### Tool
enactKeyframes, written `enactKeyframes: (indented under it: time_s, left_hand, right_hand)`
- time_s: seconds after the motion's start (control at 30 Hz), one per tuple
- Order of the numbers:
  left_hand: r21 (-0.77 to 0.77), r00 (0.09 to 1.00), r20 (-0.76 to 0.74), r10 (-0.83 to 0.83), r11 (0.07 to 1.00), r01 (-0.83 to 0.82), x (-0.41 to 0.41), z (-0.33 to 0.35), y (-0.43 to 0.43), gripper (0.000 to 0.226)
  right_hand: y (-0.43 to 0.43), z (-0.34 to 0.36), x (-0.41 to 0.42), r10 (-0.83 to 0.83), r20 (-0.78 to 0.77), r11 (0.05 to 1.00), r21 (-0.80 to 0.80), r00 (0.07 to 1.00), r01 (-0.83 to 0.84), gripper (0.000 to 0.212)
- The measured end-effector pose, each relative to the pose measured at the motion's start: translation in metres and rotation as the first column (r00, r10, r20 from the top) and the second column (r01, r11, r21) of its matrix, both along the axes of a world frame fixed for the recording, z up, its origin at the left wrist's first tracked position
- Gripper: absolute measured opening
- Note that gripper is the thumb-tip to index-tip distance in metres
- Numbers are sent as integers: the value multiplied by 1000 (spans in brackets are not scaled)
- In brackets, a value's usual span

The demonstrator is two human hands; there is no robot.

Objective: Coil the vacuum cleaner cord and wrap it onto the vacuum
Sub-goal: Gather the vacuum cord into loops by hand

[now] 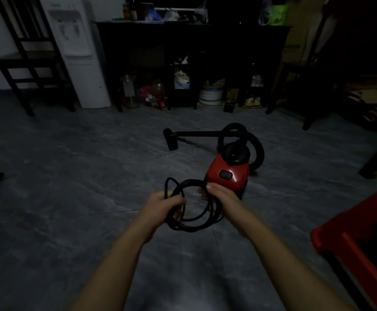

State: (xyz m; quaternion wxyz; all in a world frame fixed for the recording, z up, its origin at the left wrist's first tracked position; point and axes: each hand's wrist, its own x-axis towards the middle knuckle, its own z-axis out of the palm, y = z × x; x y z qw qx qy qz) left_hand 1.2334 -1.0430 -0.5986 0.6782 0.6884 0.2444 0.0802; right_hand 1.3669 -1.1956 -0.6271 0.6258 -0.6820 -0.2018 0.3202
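The left hand (165,205) is curled round the left side of the cord (192,181), several strands bunched in its fingers; the right hand (219,198) clasps the coil's right side, thumb laid over the top strands. Between them the black cord hangs as a loose oval of a few turns, held in the air above the grey floor (71,176), just in front of the red vacuum (227,173); one smaller loop stands up free on the left. The oval's long axis runs across from hand to hand, its open face tilted up toward the camera.

The cord looks light, limp and slightly springy; turns will likely splay if let go, so gripping across all strands at once seems wisest, at opposite sides as now.

The vacuum sits on the floor with its long axis pointing away from the person, its switch end nearest; its hose (255,144) curls behind, and the wand (196,132) lies to the left.
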Motion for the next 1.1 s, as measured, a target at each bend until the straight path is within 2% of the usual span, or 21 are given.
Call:
enactKeyframes:
  time_s: [0.1,0.17,0.23,0.33,0.4,0.5,0.6,0.73,0.83,1.0,1.03,1.1]
  left_hand:
    - [-12,1000,-5,-15,1000,14,2,1,-3,48]
    - [10,1000,-9,-7,1000,7,0,0,-3,48]
    - [37,1000,-2,21,999,-21,-2,0,-2,44]
    - [146,993,45,114,982,-119,-4,-3,0,26]
    - [206,978,83,190,957,-203,-4,-4,-2,17]
    - [184,947,181,267,936,-299,-3,-6,-9,41]
    - [193,931,211,300,920,-340,-2,-5,-13,62]
    - [208,942,195,272,927,-311,0,-10,-9,55]
    - [314,951,175,254,901,-299,1,-17,-6,52]
    - [328,935,158,317,876,-352,3,-21,-4,76]
    - [350,940,153,306,873,-341,4,-22,-4,72]
    - [358,957,140,254,888,-288,6,-25,-5,49]
  right_hand:
    - [8,1,-3,-25,-94,999,35,995,28,25]
    - [9,0,-4,-31,-70,999,35,997,33,24]
    - [7,-1,-4,-24,25,999,35,999,23,24]
    - [3,-3,-5,-37,193,999,1,980,38,22]
    - [2,-5,-5,-45,251,998,-24,967,52,21]
    - [1,-7,-3,-55,256,997,-38,965,66,19]
    - [1,-6,-3,-74,231,997,-13,970,80,17]
    - [0,-8,-3,-83,254,996,-8,964,88,15]
    - [0,-9,-3,-87,270,996,-4,959,91,12]
    - [2,-9,-5,-82,263,996,3,961,85,11]
    - [2,-9,-5,-79,264,997,3,961,81,11]
    - [2,-9,-5,-83,259,996,3,962,85,13]
